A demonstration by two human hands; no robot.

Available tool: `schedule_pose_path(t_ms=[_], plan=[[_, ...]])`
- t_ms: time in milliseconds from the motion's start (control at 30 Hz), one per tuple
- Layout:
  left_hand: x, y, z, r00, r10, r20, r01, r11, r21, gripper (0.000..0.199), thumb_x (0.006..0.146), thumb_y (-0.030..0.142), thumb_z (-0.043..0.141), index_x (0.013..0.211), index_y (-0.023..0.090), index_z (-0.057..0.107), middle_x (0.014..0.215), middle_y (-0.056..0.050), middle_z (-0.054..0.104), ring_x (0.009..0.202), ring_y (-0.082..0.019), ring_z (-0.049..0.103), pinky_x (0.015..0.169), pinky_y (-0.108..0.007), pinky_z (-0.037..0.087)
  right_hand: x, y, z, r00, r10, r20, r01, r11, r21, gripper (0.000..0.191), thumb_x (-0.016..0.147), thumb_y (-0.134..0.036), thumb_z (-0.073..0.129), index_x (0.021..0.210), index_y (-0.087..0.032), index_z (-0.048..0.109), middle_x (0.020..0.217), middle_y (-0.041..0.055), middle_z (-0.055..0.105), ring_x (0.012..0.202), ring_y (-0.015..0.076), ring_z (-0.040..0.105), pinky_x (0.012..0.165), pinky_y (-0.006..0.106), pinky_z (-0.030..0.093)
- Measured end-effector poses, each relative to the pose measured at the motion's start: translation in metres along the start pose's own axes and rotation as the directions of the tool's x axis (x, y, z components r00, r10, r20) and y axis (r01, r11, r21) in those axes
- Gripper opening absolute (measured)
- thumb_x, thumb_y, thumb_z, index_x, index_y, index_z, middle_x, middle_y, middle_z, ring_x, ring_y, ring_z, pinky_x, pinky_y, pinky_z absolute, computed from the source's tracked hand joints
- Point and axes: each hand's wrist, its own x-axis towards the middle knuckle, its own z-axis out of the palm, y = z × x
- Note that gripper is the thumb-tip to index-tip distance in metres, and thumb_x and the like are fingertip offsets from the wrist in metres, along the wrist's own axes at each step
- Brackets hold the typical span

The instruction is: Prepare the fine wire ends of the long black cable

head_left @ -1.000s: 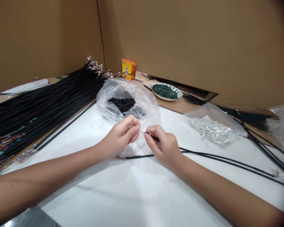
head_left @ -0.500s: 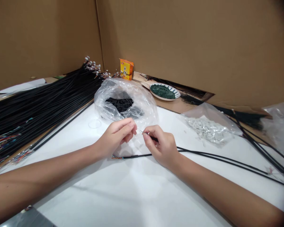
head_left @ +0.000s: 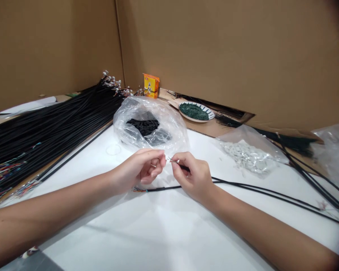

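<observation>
My right hand (head_left: 190, 173) pinches a black cable (head_left: 184, 168) close to its end, where thin bare-looking wires (head_left: 171, 160) stick out to the left. Facing it, my left hand (head_left: 147, 167) has thumb and forefinger pressed together at the tips of those wires. Whatever lies between these left fingertips is too small to make out; the other left fingers are curled. Beneath both hands another black cable (head_left: 164, 188) runs across the white tabletop (head_left: 147, 233), with coloured wires (head_left: 138, 189) at its left end.
Behind my hands sits a clear plastic bag (head_left: 175, 128) of small black pieces. On the right lies a bag of white pieces (head_left: 248, 154). A plate (head_left: 211, 113) of dark green bits, an orange-yellow box (head_left: 151, 86) and a large bundle of black cables (head_left: 59, 116) stand farther back.
My left hand has turned, bringing its thumb and forefinger up to the wire tips, with the other fingers now showing. My right hand keeps its hold on the cable, almost unmoved.
</observation>
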Motion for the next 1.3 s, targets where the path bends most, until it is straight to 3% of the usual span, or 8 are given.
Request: schedule_pose_path(t_ms=[167, 467, 1000, 1300], plan=[[-0.0017, 0.0000, -0.0007, 0.993, -0.079, 0.092, 0.087, 0.992, -0.092, 0.027, 0.086, 0.035, 0.049, 0.069, 0.015, 0.050, 0.050, 0.006, 0.038, 0.034, -0.002, 0.026, 0.035, -0.016, 0.016, 0.0015, -0.0003, -0.0003, 0.999, -0.035, 0.011, 0.035, 0.999, -0.028, 0.007, 0.085, -0.017, 0.050, 0.089, -0.018, 0.055, 0.051, -0.0074, 0.051, 0.039, 0.0043, 0.044, 0.041, 0.016, 0.032], [0.0010, -0.0017, -0.0008, 0.992, -0.116, 0.043, 0.121, 0.985, -0.120, 0.028, 0.084, 0.030, 0.053, 0.063, 0.016, 0.041, 0.047, 0.009, 0.020, 0.036, -0.002, 0.019, 0.036, -0.015, 0.014, 0.0005, 0.0005, 0.0015, 0.999, -0.039, 0.006, 0.039, 0.999, -0.038, 0.007, 0.086, -0.020, 0.052, 0.092, -0.019, 0.055, 0.051, -0.0084, 0.051, 0.037, 0.0040, 0.042, 0.040, 0.017, 0.030], [0.0012, -0.0018, -0.0051, 0.955, -0.239, 0.176, 0.276, 0.934, -0.225, 0.022, 0.083, 0.025, 0.050, 0.065, 0.015, 0.045, 0.050, 0.007, 0.021, 0.040, -0.004, 0.018, 0.039, -0.016, 0.016, -0.0014, 0.0040, 0.0009, 0.998, -0.059, -0.011, 0.058, 0.997, -0.056, 0.003, 0.086, -0.021, 0.058, 0.087, -0.019, 0.056, 0.061, -0.0039, 0.062, 0.043, 0.0062, 0.050, 0.044, 0.018, 0.037], [-0.0069, 0.0041, 0.0006, 0.901, -0.368, 0.228, 0.427, 0.847, -0.318, 0.020, 0.083, 0.022, 0.050, 0.065, 0.014, 0.047, 0.049, 0.006, 0.023, 0.041, -0.005, 0.018, 0.040, -0.018, 0.015, -0.0027, 0.0027, 0.0037, 0.993, -0.120, 0.020, 0.118, 0.991, 0.058, 0.006, 0.091, -0.018, 0.044, 0.092, -0.019, 0.051, 0.076, 0.0014, 0.063, 0.066, 0.0121, 0.061, 0.059, 0.023, 0.047]])
